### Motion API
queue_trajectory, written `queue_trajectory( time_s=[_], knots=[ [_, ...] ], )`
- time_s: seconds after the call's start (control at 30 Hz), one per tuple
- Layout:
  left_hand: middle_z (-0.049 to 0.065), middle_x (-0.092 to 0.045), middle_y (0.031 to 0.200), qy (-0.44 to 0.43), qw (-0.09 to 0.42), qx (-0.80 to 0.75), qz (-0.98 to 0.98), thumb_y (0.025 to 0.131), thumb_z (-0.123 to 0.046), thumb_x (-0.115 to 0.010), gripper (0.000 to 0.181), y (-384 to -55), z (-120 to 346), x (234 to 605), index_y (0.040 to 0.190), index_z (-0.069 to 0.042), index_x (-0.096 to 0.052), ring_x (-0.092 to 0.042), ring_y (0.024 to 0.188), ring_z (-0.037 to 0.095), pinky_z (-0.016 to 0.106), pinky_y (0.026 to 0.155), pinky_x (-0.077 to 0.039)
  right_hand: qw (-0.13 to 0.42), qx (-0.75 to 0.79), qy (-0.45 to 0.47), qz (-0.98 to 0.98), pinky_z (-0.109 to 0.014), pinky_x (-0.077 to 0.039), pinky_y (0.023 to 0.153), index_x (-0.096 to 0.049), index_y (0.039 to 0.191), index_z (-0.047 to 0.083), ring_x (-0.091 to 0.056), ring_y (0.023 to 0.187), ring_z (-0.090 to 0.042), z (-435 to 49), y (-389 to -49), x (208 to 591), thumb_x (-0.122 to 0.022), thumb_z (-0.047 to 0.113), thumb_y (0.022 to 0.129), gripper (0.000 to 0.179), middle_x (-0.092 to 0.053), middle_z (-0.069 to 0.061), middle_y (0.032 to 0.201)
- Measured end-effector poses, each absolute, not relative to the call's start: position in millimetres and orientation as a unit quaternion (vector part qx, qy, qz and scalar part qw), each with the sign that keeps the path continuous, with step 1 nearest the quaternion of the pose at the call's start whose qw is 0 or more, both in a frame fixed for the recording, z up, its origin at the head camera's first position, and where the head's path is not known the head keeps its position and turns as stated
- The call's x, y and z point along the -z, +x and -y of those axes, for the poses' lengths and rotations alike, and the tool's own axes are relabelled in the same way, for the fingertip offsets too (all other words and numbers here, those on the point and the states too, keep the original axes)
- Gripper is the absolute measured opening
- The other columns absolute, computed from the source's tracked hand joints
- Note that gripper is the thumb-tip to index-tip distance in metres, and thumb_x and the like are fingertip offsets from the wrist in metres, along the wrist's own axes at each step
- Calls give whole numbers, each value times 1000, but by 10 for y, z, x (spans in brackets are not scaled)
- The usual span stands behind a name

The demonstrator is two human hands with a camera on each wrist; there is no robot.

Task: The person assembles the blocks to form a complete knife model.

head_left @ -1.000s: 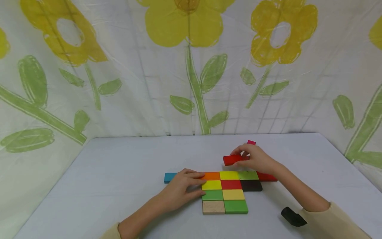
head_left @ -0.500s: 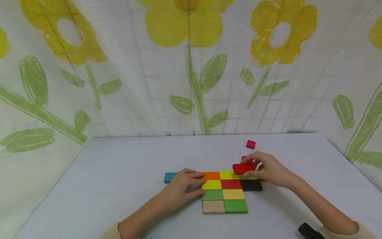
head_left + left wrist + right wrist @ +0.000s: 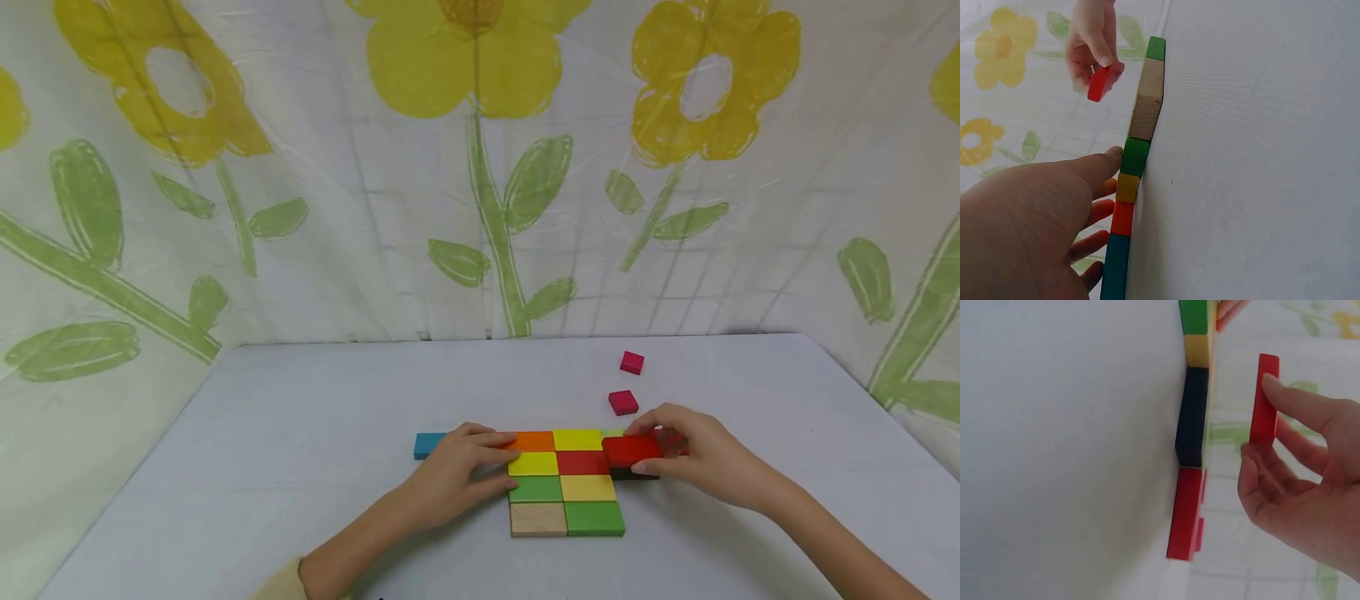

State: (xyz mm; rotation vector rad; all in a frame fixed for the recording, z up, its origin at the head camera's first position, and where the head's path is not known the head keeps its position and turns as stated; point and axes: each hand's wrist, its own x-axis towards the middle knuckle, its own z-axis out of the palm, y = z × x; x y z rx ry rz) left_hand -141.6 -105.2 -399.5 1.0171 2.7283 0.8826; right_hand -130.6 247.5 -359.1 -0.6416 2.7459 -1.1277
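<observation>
Flat coloured blocks lie side by side on the table, with a tan block [image 3: 537,519] and a green block [image 3: 595,518] at the near end. My left hand [image 3: 457,479] rests at their left side, fingertips touching the orange block [image 3: 531,442], the yellow block [image 3: 534,463] and another green one. With thumb and fingers, my right hand [image 3: 705,458] pinches a red block [image 3: 1265,400] above the black block [image 3: 1192,419], apart from it in the right wrist view. A second red block [image 3: 1184,512] lies beyond the black one, partly hidden by my hand in the head view.
Two small crimson blocks [image 3: 623,402] lie behind the row on the white table [image 3: 315,417]. A blue block [image 3: 428,445] sticks out at the left end. A flower-patterned curtain [image 3: 420,200] hangs behind the table.
My right hand has brought the red block rightward and nearer, from behind the row to above the black block. The small crimson blocks came into view. My left hand has stayed put.
</observation>
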Motion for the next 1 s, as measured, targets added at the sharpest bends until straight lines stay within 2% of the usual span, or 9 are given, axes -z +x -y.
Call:
queue_trajectory(
  time_s=[0.37,0.6,1.0],
  knots=[
    [0,-62,150,335,50,-294,-894,102,-35,-71,43,-1402,1051,3990,140,-15,-71,-54,133,22,47,112,-47,53,366,-238,-898,-23,-56,73,-72,113,11,-59,84,-6,-2598,-1199,3717,-89,17,85,33,-68,5,105],
    [-1,-61,151,335,51,-292,-895,103,-37,-70,44,-1413,1051,3996,140,-15,-70,-53,134,23,48,112,-46,53,362,-252,-896,-24,-55,75,-72,110,14,-59,87,-4,-2637,-1180,3776,-89,13,84,31,-68,5,104],
    [-3,-60,152,333,51,-291,-896,103,-39,-69,44,-1415,1057,4009,141,-16,-70,-53,134,21,48,112,-47,64,335,-242,-908,-23,-52,72,-73,107,16,-54,84,-3,-2612,-1192,3824,-92,23,82,32,-63,8,102]
  ],
)
